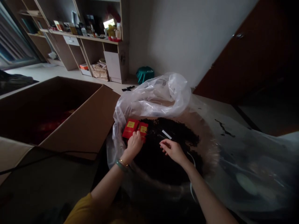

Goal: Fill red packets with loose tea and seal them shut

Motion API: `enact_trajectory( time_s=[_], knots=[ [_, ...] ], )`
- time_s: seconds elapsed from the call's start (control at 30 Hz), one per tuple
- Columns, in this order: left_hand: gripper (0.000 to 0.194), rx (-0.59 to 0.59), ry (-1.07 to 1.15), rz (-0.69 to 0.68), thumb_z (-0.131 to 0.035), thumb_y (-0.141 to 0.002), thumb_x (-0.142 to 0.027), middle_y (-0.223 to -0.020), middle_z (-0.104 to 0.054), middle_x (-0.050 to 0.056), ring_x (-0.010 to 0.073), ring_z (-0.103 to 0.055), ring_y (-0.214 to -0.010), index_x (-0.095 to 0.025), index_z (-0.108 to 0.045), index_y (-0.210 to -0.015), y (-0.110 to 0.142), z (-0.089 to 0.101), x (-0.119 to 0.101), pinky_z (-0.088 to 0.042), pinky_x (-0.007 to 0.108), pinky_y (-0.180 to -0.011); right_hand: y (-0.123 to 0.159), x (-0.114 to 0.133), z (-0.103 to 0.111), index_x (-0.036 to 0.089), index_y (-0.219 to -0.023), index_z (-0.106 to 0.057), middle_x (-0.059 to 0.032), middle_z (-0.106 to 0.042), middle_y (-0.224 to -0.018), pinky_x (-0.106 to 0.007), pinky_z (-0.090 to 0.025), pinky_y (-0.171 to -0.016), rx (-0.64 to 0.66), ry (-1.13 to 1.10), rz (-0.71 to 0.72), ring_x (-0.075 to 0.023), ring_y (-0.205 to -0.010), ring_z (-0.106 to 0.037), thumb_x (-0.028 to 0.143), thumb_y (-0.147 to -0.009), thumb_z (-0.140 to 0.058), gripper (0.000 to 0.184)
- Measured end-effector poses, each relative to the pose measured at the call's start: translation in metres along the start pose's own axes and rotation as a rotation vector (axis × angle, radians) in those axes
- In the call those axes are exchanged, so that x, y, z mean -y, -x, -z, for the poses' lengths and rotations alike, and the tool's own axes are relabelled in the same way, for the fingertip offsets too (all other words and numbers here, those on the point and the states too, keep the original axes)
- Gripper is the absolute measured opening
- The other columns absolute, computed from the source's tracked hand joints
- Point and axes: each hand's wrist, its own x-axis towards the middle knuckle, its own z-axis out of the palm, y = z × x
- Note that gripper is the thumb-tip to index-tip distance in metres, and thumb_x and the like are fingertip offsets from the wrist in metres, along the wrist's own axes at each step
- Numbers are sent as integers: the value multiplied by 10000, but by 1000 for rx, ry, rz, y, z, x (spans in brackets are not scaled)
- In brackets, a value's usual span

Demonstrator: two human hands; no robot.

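Two red packets (pixel 130 128) with yellow labels lie side by side at the left of a dark, loose heap (pixel 173 158), perhaps dried leaves. My left hand (pixel 135 142) is closed, its fingers together at the lower edge of the right-hand packet. Over the middle of the heap, my right hand (pixel 173 150) is closed in a pinch. A thin, pale line shows at its fingertips, too fine to name. Just beyond it a white strip (pixel 166 134) lies on the dark heap. Clear plastic (pixel 151 107) lines the round container and bunches up along its far rim.
To the left stands an open cardboard box (pixel 86 119) with red things inside. Plastic sheeting (pixel 252 168) spreads over the floor at right. A shelf unit (pixel 113 67), a green-covered stool or bin (pixel 145 74) and a brown door (pixel 235 59) stand behind.
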Motion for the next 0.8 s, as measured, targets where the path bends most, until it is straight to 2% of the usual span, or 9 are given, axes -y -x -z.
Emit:
enact_trajectory(
  time_s=[0.13, 0.27, 0.4, 0.43, 0.5, 0.57, 0.63, 0.7, 0.8],
  knots=[
    [278, -41, 128, 69, -558, -728, -53, -852, -657, 97, 231, -653, -847, -133, -546, -995, -12, 4, -2, -499, 332, -753, 0, -8, -1, 189, -826, -664, -36, -657, -692, -222, -480, -398, 4, 65, 30, -150, -539, -619, 429, -783, -563, 263],
    [394, -128, 686, 137, -606, -691, -93, -677, -581, -28, 132, -589, -600, -168, -499, -1062, -9, 19, -19, -472, 246, -599, 2, -3, -8, 194, -974, -663, -75, -689, -850, -270, -527, -482, -51, 152, 228, -165, -610, -634, 401, -794, -599, 282],
    [657, 100, 1123, 203, -623, -725, -232, -667, -554, -63, 73, -456, -409, -176, -329, -1310, 12, 24, -50, -373, 198, -420, 9, 13, -12, 222, -1188, -610, -135, -612, -1194, -360, -573, -673, -226, 299, 559, -217, -864, -647, 377, -792, -657, 428],
    [701, 143, 1135, 199, -619, -746, -262, -630, -526, -77, 76, -444, -402, -170, -284, -1355, 17, 25, -56, -374, 202, -422, 10, 16, -11, 230, -1145, -641, -118, -640, -1147, -382, -566, -743, -254, 328, 623, -222, -899, -643, 358, -831, -620, 339],
    [730, 82, 1058, 143, -634, -772, -330, -658, -538, -58, 97, -509, -487, -174, -283, -1393, 23, 28, -64, -443, 231, -510, 13, 21, -6, 238, -1004, -699, -74, -704, -953, -387, -547, -808, -288, 341, 673, -210, -869, -654, 314, -900, -530, 213],
    [700, -74, 877, 19, -719, -713, -382, -842, -603, 16, 146, -604, -731, -210, -438, -1331, 24, 31, -64, -500, 290, -702, 14, 23, 0, 229, -899, -715, -44, -714, -794, -336, -557, -737, -278, 308, 620, -188, -747, -665, 309, -918, -502, 228],
    [522, -98, 704, -128, -785, -636, -387, -998, -626, 65, 205, -601, -942, -221, -644, -1110, 23, 32, -60, -483, 329, -844, 15, 22, 4, 220, -882, -714, -34, -717, -760, -293, -558, -662, -252, 263, 528, -176, -670, -666, 341, -898, -536, 217],
    [248, 34, 630, -168, -729, -699, -376, -884, -674, 51, 196, -623, -853, -196, -722, -869, 22, 29, -57, -497, 298, -775, 15, 21, 5, 219, -993, -697, -43, -729, -846, -278, -561, -648, -256, 234, 476, -176, -691, -676, 356, -878, -564, 224],
    [221, 124, 640, -47, -610, -789, -362, -658, -678, 11, 150, -602, -602, -176, -726, -771, 22, 22, -57, -472, 237, -571, 15, 23, 3, 223, -1224, -596, -88, -692, -1034, -317, -567, -734, -361, 320, 551, -200, -851, -665, 323, -884, -558, 357]
  ],
)
